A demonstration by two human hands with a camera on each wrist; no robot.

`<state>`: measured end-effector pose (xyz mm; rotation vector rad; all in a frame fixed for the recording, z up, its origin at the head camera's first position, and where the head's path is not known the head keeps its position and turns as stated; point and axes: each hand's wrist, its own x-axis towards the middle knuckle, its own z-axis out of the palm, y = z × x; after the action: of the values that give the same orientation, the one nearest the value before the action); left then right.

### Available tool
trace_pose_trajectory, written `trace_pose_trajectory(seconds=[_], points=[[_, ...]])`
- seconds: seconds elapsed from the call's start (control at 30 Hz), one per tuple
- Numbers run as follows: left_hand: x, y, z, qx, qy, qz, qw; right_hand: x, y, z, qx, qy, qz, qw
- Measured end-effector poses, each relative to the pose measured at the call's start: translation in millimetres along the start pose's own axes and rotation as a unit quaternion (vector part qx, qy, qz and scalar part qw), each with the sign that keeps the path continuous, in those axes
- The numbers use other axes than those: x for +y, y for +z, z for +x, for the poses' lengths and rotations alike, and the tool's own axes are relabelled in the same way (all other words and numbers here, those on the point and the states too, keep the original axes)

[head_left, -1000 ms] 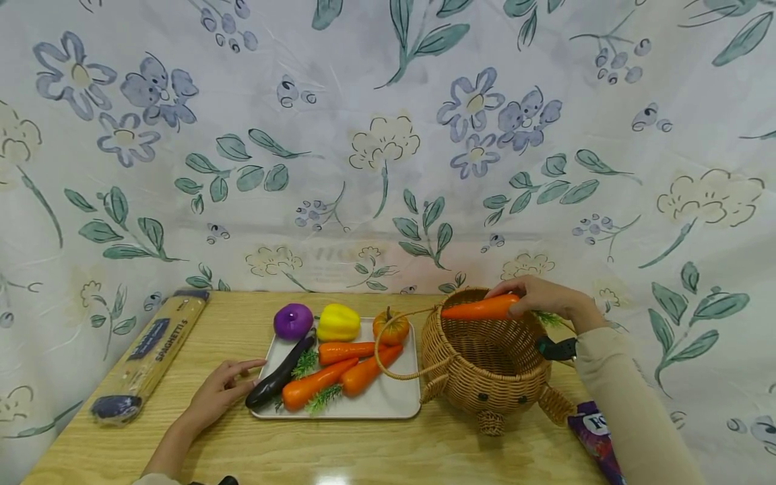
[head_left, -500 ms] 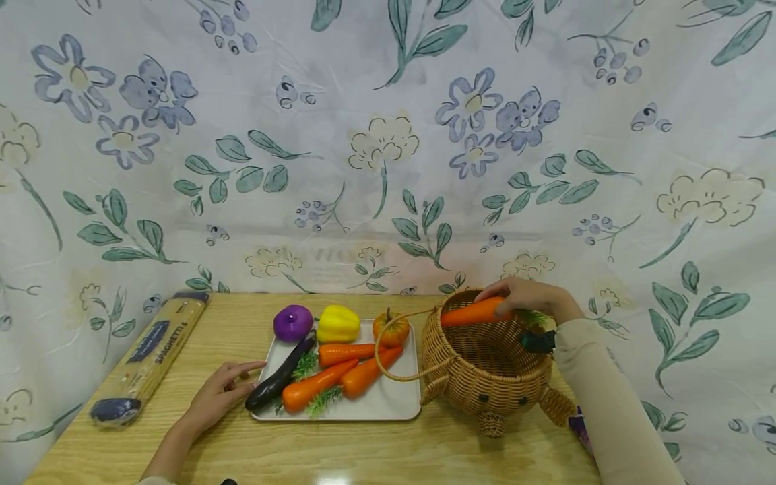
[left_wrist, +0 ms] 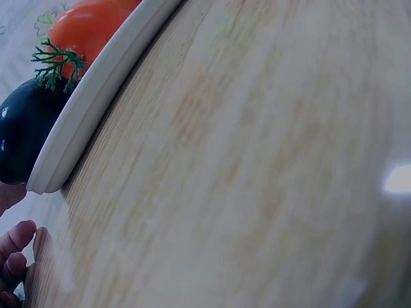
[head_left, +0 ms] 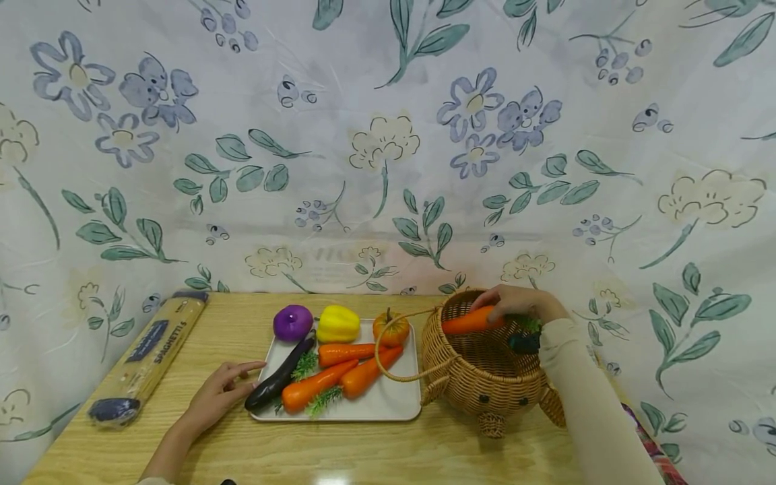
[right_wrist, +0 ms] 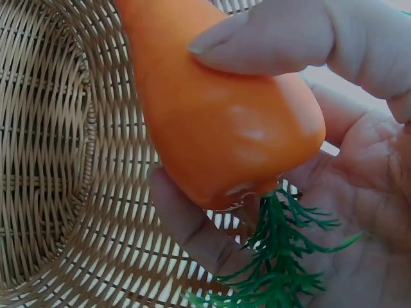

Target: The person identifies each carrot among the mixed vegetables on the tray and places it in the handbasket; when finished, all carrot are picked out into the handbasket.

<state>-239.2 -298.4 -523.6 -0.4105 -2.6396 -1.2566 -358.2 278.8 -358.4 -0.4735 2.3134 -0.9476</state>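
Right hand point(head_left: 519, 300) is gripping an artificial carrot point(head_left: 465, 322); any snag against the wicker basket point(head_left: 467, 382) is risking a slip. Left hand point(head_left: 219, 392) is lying relaxed, empty.

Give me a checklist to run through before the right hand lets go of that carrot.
1. Grip: ok. The right hand has its thumb and fingers around the carrot's thick, leafy end.
2. Carrot within the basket's mouth: ok. Its orange body shows against the inner weave.
3. Basket upright: ok. It stands on the table, opening upward.
4. Handle out of the opening: ok. It hangs to the side, over the tray.
5. Tip clear of the inner wall: cannot tell. It looks close, but contact isn't visible.
6. Left hand away from the basket: ok. It is at the tray's far side, by the eggplant.
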Motion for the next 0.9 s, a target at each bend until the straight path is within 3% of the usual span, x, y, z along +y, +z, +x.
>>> trace_pose_trajectory(seconds=[0.4, 0.73, 0.9], points=[[1.4, 1.4, 2.7, -0.005, -0.003, -0.005, 1.0, 21.4, 10.0, 14.1, 0.0, 0.001, 0.005, 1.0], [2.8, 0.4, 1.0, 0.0, -0.002, -0.001, 1.0, 22.2, 19.9, 20.6, 0.013, 0.006, -0.006, 0.9999], [1.6, 0.5, 1.4, -0.001, -0.003, -0.003, 1.0, 24.5, 22.3, 24.2, 0.011, 0.018, -0.042, 0.9989]])
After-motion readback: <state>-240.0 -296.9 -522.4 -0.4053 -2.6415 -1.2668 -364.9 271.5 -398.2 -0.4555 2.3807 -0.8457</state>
